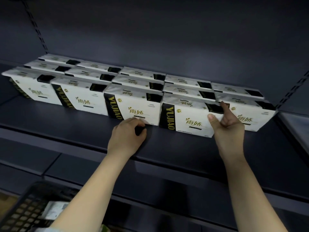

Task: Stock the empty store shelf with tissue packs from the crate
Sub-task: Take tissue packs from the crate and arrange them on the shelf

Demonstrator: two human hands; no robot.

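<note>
Several white tissue packs with black and gold print stand in rows on the dark shelf [83, 131]. My left hand [127, 136] lies on the shelf with its fingers curled, its knuckles against the lower right corner of the third front pack [133, 106]; it holds nothing. My right hand [227, 126] grips the right end of the fourth front pack [185, 118]. Its thumb presses the pack's front face, and its index finger reaches up to the top corner, at the gap beside the fifth pack [250, 114].
A black lattice crate [25, 206] sits at the bottom left with a white pack [55, 210] inside. Lower shelf boards [167, 190] run beneath my arms. Slotted uprights [38, 30] frame the shelf bay on both sides.
</note>
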